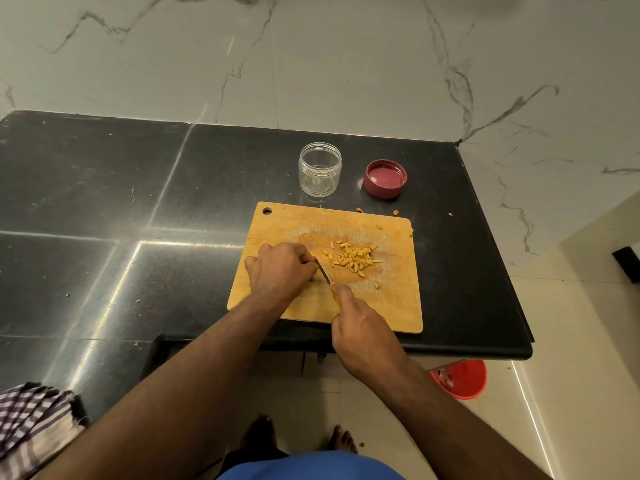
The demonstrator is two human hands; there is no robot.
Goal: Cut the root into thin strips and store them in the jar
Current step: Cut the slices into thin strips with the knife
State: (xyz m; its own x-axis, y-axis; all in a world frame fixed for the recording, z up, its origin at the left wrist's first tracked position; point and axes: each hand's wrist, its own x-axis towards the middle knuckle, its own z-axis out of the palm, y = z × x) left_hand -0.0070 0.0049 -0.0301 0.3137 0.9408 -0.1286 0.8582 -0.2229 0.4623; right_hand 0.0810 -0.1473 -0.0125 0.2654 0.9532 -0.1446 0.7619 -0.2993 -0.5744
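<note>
A wooden cutting board (391,299) lies on the black counter. A pile of yellow root strips (353,259) sits on its middle. My left hand (277,268) rests curled on the board left of the pile; whatever its fingers hold down is hidden under them. My right hand (360,327) grips a yellow-handled knife (325,271), whose blade points up-left against my left fingers. Behind the board stands an open, empty clear jar (319,169), with its dark red lid (385,178) lying upside down to its right.
Small root scraps (394,212) lie on the counter (104,202) past the board's far edge. The counter's right edge drops off close to the board. A red bucket (462,377) stands on the floor below. A checked cloth (31,427) lies at the lower left.
</note>
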